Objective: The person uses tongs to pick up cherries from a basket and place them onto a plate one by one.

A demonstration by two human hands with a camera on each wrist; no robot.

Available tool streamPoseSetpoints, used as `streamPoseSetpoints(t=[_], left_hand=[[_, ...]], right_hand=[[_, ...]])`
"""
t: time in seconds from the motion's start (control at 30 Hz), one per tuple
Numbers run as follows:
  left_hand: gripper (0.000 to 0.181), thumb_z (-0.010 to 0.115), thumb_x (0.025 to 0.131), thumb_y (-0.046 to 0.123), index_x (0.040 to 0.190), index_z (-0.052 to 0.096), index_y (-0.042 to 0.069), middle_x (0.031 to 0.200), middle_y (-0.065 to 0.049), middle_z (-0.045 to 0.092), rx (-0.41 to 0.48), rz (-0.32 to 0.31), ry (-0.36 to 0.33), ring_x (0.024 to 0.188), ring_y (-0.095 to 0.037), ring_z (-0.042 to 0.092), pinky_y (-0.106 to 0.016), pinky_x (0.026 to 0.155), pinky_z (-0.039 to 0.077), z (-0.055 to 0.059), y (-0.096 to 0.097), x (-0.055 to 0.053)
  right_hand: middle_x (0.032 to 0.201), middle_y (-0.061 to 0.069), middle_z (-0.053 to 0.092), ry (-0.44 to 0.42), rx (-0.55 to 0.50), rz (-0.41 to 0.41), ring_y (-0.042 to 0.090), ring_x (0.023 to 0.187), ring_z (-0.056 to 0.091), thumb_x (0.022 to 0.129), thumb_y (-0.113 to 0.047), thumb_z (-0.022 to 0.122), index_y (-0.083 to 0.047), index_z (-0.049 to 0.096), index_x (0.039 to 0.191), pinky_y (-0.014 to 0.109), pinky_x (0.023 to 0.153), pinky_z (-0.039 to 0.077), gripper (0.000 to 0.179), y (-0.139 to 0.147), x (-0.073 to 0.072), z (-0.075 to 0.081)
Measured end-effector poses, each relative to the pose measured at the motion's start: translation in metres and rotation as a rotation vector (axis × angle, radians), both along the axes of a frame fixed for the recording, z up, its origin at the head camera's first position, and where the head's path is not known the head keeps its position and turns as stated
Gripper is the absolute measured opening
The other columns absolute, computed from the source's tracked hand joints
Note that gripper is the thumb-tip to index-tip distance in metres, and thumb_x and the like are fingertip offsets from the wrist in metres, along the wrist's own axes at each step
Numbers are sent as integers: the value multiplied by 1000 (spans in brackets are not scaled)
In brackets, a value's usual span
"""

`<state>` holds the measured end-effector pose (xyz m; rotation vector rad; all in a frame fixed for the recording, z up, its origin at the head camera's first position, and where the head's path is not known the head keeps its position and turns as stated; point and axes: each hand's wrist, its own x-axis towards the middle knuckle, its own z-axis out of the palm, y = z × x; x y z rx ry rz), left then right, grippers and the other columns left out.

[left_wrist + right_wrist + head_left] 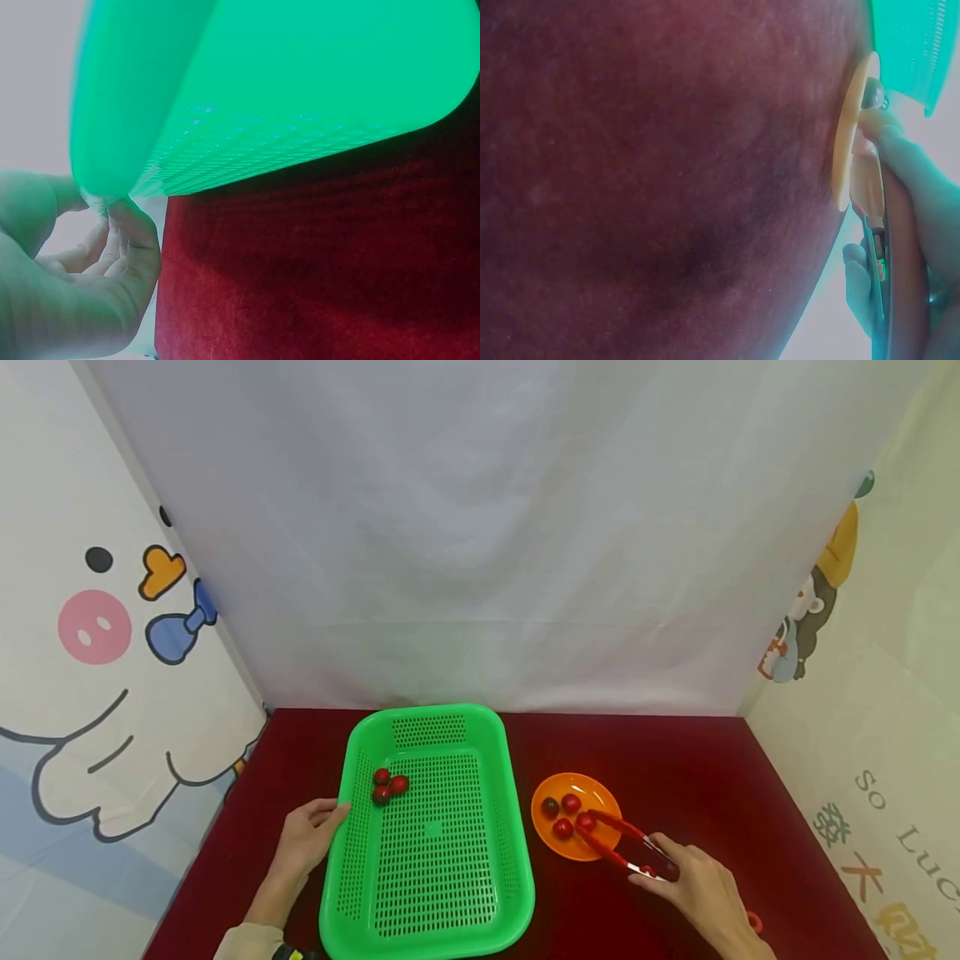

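A green plastic basket (517,827) with a perforated floor stands on the dark red cloth. Three cherry tomatoes (382,795) lie inside it, towards its left wall. My left hand (303,839) pinches the basket's left rim between thumb and fingers, seen close in the left wrist view. To the basket's right is an orange plate (576,852) bearing several small red and dark tomatoes (571,803). In my right hand (705,885) I hold red tongs (611,856), their tips spread on either side of a tomato (586,821) on the plate. Whether they touch it I cannot tell.
Part of a small red ring-shaped thing (754,922) shows beside my right wrist. A pale cloth wall (480,543) closes off the back, and printed sheets (97,752) stand along both sides of the red-covered table (675,760).
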<state>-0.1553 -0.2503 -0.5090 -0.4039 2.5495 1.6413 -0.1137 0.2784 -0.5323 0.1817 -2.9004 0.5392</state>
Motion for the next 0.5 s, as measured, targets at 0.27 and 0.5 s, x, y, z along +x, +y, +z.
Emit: streamPoseSetpoints(t=[0.27,0.5], left_hand=[[43,59,106,23,131,59,-12,117,-28,68,9,0,8,85,-13,66,-26,71,53,1,1,0],[43,58,107,24,132,59,-11,119,-28,67,2,0,2,88,-15,67,-27,72,53,1,1,0]], right_hand=[[70,-7,51,-7,-15,-1,9,63,41,73,-52,90,-15,73,119,24,54,38,61,0,-1,3],[70,-8,52,45,-24,18,6,63,40,72,-50,92,-13,74,119,23,53,38,62,-1,-4,6]])
